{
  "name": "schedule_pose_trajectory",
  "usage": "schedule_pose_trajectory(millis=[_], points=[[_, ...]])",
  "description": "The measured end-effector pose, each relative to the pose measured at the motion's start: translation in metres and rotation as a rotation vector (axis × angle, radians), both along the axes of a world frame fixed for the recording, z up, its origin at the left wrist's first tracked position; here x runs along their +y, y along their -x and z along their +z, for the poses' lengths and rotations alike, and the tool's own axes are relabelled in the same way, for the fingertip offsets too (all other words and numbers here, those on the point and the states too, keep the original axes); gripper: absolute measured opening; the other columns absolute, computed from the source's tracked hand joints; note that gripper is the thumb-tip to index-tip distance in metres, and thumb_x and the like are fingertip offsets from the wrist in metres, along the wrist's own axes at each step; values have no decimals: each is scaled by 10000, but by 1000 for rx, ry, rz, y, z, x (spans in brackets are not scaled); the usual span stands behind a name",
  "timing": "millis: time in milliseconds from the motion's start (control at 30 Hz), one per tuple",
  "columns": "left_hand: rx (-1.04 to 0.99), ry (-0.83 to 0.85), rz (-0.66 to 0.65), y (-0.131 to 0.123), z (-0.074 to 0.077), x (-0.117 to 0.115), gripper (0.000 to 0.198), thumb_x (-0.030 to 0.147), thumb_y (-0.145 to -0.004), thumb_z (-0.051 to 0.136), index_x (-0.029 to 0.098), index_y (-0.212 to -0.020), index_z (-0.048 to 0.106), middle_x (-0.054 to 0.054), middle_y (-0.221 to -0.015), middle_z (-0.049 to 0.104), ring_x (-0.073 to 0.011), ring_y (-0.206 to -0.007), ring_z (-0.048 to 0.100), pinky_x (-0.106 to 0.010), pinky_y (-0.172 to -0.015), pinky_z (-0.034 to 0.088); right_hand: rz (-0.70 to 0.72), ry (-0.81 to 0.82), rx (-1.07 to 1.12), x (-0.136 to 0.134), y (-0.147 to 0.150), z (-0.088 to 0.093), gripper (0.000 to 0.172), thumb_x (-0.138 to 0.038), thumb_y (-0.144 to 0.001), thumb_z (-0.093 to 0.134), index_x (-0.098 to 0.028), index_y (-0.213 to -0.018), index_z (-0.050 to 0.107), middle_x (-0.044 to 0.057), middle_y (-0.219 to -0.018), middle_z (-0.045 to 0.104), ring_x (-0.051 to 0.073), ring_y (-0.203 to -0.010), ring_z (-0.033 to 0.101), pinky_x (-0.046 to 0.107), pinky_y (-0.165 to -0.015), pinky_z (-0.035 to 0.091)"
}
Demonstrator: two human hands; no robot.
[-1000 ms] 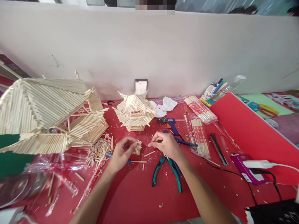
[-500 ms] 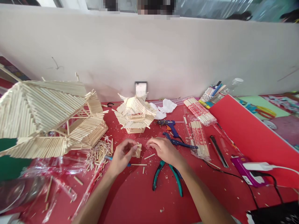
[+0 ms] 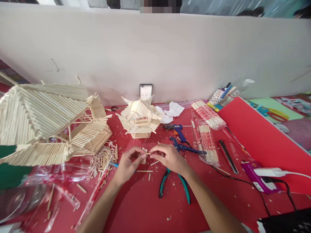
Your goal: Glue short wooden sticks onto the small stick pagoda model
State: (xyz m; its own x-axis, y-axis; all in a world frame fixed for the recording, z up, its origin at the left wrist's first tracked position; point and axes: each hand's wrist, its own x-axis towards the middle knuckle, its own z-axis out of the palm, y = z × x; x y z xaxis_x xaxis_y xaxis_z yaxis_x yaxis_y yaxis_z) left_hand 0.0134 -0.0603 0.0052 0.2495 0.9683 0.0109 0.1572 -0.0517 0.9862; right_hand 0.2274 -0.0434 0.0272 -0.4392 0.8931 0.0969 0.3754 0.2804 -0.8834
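Observation:
My left hand pinches a small panel of glued wooden sticks just above the red table. My right hand has its fingertips closed on a short wooden stick laid against that panel. The two hands meet in front of a small stick pagoda. Teal-handled pliers lie under my right wrist. Loose cut sticks are heaped to the left of my left hand.
A large stick roof model fills the left. A blue glue gun, blue pliers, wrapped chopstick packs, a purple power strip with cables and a raised red board lie right. Crumpled plastic wrap lies at front left.
My right hand has moved left from the table to the stick panel and now pinches a short stick against it. My left hand has stayed in place holding the panel.

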Motion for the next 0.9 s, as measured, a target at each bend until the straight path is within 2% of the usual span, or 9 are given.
schedule_pose_trajectory(millis=[267, 400, 533, 633, 733, 900], points=[[153, -50, 32, 3, 2, 3, 236, 420, -923, 615, 187, -892, 638, -10, -806, 655, -156, -754, 603, -281, -726, 462, -27, 13, 35, 0, 0, 1, 108, -299, -930, 617, -210, -883, 654, 4, -801, 681, 133, -673, 588, 243, -617, 435], [231, -123, 131, 11, 6, 5, 282, 418, -920, 602, 193, -769, 524, 24, -719, 555, -133, -679, 519, -260, -656, 407, -30, 11, 39, 3, -4, -2, 77, -268, -934, 592, -213, -888, 567, -17, -770, 618, 125, -674, 568, 244, -638, 427], [290, -160, 138, 17, 10, 3, 361, 384, -959, 534, 201, -672, 412, 44, -628, 427, -117, -608, 406, -261, -603, 333, -18, 25, 46, 3, -5, -2, 94, -283, -965, 546, -221, -900, 519, -13, -789, 603, 131, -701, 558, 247, -647, 418], [150, -121, 114, 18, 9, 0, 355, 397, -998, 465, 203, -705, 414, 40, -656, 418, -119, -620, 389, -268, -612, 326, -8, 23, 33, 2, -5, -1, 111, -299, -976, 531, -221, -898, 521, -10, -788, 605, 133, -704, 557, 252, -653, 416], [-100, -68, 28, 16, 7, -1, 312, 399, -1015, 433, 204, -771, 443, 26, -726, 450, -126, -670, 429, -276, -658, 355, -12, 17, 17, 2, -5, -1, 119, -306, -974, 538, -219, -892, 526, -12, -782, 599, 133, -696, 557, 254, -655, 417], [-620, 160, -81, 9, 6, 0, 302, 406, -922, 576, 205, -770, 407, 28, -745, 412, -115, -642, 426, -266, -624, 358, -30, 21, 4, 3, -6, -2, 136, -323, -976, 537, -220, -888, 524, -13, -777, 604, 131, -673, 557, 255, -640, 415]])
